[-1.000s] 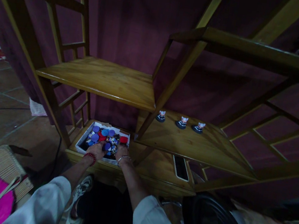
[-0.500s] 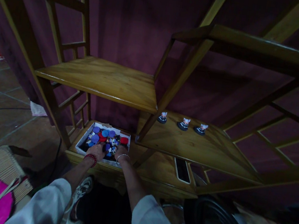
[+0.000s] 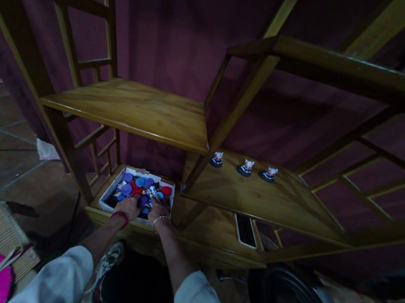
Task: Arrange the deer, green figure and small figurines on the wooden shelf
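Observation:
A white open box (image 3: pixel 106 200) stands on the low wooden shelf, filled with small figurines on round purple, blue and red bases. Both of my hands reach into its near side. My left hand (image 3: pixel 129 207), with a red bead bracelet, is among the figurines at the box's middle, its fingertips hidden. My right hand (image 3: pixel 156 211), with a silver bangle, lies just right of it, beside a blue base (image 3: pixel 159 195). Whether either hand grips a figurine cannot be made out. A red base (image 3: pixel 166 190) sits in the far right corner of the box.
Three small figurines on dark bases stand on the right-hand shelf (image 3: pixel 234 192); the middle figurine (image 3: pixel 246 167) faces outward. A phone (image 3: pixel 246 230) lies on the lower board. An upper left shelf (image 3: pixel 136 107) overhangs the box. A black chair-like frame (image 3: pixel 268 295) is at lower right.
My right hand has shifted slightly left, closer to my left hand, and a blue base now shows beside it. The whole view has moved a little.

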Motion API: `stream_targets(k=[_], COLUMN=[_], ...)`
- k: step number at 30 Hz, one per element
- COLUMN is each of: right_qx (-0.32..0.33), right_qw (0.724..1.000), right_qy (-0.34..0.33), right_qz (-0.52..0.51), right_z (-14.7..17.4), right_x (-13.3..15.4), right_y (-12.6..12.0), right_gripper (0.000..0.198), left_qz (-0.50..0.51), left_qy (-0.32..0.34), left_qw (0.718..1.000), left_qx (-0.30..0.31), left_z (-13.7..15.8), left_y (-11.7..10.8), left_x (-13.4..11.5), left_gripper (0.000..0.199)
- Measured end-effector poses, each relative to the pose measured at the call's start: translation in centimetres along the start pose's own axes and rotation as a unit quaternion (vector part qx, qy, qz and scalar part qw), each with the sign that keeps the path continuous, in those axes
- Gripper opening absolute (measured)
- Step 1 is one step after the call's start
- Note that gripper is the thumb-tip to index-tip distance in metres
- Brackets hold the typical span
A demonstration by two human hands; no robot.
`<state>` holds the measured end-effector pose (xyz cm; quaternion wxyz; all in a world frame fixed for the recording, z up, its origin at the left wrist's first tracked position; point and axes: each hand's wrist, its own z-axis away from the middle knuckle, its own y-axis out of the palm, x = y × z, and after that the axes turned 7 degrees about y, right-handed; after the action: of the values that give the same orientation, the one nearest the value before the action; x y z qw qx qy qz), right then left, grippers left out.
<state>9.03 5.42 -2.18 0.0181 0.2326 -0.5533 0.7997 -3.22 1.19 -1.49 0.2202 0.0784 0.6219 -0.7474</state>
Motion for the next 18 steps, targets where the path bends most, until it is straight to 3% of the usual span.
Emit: stream_targets(k=[6,11,18], right_qx=[0.001,-0.003,-0.007], right_qw=[1.0,0.998,0.997], right_qy=[-0.009,0.052,0.072], right_qz=[-0.008,-0.021,-0.039], right_z=[-0.3,-0.7,-1.1], right_x=[-0.2,-0.1,-0.2], right_y=[0.1,0.0,0.0], right_gripper=[0.055,0.051,0.043], left_qz=[0.0,-0.004,-0.006], left_qy=[-0.003,-0.01,-0.014], left_qw=[1.0,1.0,1.0], left_qx=[0.0,-0.003,0.002], left_z=[-0.1,-0.1,-0.3], left_y=[0.0,0.0,0.0], left_x=[0.0,-0.1,0.0], left_gripper=[0.043,0.043,0.043])
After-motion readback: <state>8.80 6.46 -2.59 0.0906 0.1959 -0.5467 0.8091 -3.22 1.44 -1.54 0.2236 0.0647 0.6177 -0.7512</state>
